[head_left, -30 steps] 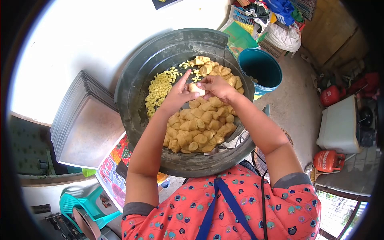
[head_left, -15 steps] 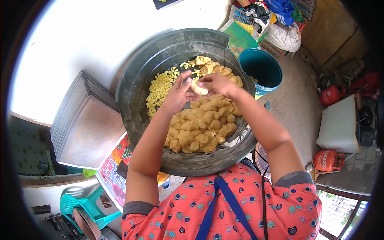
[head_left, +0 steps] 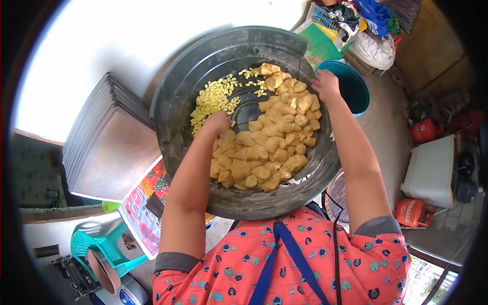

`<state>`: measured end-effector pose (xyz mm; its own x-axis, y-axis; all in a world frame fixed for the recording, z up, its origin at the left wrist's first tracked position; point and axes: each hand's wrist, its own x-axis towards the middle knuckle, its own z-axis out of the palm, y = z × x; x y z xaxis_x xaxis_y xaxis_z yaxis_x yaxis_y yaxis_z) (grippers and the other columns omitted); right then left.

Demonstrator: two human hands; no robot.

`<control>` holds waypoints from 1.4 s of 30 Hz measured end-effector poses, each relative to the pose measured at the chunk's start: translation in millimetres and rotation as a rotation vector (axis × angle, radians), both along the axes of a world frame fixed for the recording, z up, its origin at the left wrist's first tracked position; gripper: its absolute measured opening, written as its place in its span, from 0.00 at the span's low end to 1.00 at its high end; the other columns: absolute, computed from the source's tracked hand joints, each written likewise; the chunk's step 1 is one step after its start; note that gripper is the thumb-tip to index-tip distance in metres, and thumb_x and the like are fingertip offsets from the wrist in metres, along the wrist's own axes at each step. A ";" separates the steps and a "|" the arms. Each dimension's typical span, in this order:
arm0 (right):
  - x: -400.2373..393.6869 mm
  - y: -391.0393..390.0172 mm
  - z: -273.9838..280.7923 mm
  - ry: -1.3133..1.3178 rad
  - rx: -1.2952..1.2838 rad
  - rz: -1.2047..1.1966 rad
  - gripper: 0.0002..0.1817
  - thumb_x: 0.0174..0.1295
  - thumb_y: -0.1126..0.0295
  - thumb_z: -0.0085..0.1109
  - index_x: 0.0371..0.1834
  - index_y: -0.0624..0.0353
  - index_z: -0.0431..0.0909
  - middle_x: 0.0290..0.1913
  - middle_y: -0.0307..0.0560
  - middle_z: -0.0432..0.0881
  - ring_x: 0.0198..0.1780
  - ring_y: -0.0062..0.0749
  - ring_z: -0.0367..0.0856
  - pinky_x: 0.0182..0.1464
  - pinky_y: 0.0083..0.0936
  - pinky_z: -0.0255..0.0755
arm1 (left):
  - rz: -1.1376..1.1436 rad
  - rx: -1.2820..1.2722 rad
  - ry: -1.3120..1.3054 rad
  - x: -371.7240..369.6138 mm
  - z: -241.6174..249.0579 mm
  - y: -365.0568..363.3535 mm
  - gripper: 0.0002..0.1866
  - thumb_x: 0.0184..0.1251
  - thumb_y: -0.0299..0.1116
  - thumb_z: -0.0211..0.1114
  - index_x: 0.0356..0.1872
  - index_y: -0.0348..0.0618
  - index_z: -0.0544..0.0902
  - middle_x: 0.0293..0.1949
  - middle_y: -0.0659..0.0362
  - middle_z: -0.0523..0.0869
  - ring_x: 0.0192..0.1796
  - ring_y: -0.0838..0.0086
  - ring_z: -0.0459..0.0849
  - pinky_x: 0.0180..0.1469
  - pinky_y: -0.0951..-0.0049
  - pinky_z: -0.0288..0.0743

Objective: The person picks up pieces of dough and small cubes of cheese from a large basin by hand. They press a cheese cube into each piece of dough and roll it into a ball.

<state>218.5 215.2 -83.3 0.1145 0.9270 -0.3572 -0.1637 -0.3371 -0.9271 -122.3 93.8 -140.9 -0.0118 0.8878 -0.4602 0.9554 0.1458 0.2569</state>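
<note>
A large dark basin (head_left: 244,206) holds a heap of tan dough pieces (head_left: 269,147) and, at its upper left, a pile of small pale-yellow cubes (head_left: 216,96). My left hand (head_left: 217,123) is down in the basin between the cubes and the dough; its fingers are bent and mostly hidden, so what it holds does not show. At the basin's right rim, beside a teal bucket, is my right hand (head_left: 325,84), its fingers apart at the rim and nothing seen in it.
The teal bucket (head_left: 358,96) stands right of the basin. Stacked metal trays (head_left: 112,147) lean at left. A turquoise chair (head_left: 114,249) is at lower left. Red gas cylinders (head_left: 414,212) and a white box (head_left: 429,170) are at right.
My hands have parted: the left has lowered to the cubes, the right has moved out to the rim. The pale dough piece between them is no longer held up in view.
</note>
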 end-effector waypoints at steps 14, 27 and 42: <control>-200.4 -47.1 -83.3 -1.070 0.629 1.250 0.14 0.47 0.68 0.63 0.40 0.55 0.82 0.39 0.49 0.82 0.42 0.42 0.81 0.45 0.34 0.74 | 0.381 0.452 -0.173 -28.8 69.8 -3.0 0.19 0.60 0.42 0.58 0.47 0.41 0.80 0.45 0.48 0.82 0.50 0.56 0.79 0.50 0.61 0.72; -177.3 -45.4 -84.4 -1.160 0.629 1.122 0.10 0.50 0.70 0.58 0.36 0.57 0.77 0.40 0.51 0.79 0.44 0.47 0.77 0.45 0.38 0.72 | 0.142 0.077 -0.133 -4.7 40.7 3.7 0.18 0.52 0.40 0.65 0.38 0.36 0.82 0.33 0.43 0.83 0.39 0.54 0.82 0.42 0.60 0.74; -131.4 -64.0 11.4 -0.850 0.606 1.086 0.15 0.48 0.69 0.65 0.41 0.60 0.78 0.38 0.51 0.82 0.41 0.42 0.81 0.44 0.31 0.74 | 0.103 -0.112 -0.300 61.3 -44.3 -14.8 0.31 0.47 0.45 0.71 0.49 0.34 0.74 0.39 0.42 0.82 0.42 0.51 0.81 0.44 0.61 0.74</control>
<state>87.1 151.2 -71.9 -0.7350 0.6731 -0.0820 0.5490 0.5199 -0.6544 -61.0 79.0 -185.3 0.0523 0.8324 -0.5516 0.8185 0.2807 0.5012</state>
